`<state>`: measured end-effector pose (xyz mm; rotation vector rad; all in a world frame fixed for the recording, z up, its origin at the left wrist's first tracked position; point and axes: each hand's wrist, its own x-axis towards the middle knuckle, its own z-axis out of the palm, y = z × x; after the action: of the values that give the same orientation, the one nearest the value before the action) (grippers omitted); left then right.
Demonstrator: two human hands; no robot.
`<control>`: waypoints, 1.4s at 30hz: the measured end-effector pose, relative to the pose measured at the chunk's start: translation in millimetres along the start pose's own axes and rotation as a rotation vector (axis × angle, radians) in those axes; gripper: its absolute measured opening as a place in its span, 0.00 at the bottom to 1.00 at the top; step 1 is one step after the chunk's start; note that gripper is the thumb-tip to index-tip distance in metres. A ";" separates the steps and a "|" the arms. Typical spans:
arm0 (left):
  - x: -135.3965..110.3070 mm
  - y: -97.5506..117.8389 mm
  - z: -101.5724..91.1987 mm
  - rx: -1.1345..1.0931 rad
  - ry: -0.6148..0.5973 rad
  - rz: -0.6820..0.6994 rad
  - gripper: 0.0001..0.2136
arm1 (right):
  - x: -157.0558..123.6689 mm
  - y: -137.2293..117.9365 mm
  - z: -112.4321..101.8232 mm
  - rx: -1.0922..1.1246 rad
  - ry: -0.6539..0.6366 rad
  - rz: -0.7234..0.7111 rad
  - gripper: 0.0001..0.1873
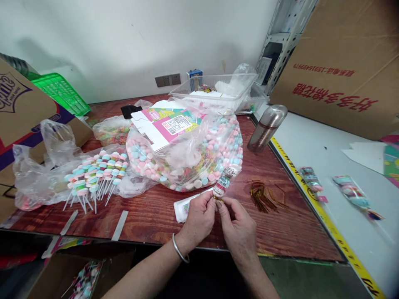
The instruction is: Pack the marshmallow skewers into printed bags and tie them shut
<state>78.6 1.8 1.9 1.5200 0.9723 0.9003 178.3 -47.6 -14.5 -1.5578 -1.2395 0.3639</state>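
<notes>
Together, the left hand [198, 218] and right hand [238, 226] pinch a wrapped candy skewer [223, 182]. Gold twist ties [264, 197] lie near on the wooden table [280, 232].

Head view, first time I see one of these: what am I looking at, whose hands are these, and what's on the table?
This is one camera worn on a person's head, looking down at their own two bare hands; there is no machine. The left hand and right hand together pinch the neck of a small candy pack. On the wooden table lie a big candy bag, candy sticks, loose gold ties and a flask.
</notes>
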 end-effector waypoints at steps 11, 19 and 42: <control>-2.2 -0.2 2.0 -0.515 -0.147 -0.270 0.09 | 5.4 -3.1 -8.2 -0.240 0.028 -0.290 0.06; 4.3 12.0 -8.7 -0.654 -0.056 -0.233 0.11 | 3.7 -8.3 -12.2 -0.288 -0.152 -0.418 0.09; -14.8 21.5 -24.7 -0.300 -0.368 -0.366 0.33 | 0.5 -29.8 -51.2 -0.154 -0.166 -0.549 0.09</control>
<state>52.8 -4.8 26.0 1.1503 0.7704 0.4584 201.5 -77.5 31.1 -1.2610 -1.7953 0.0405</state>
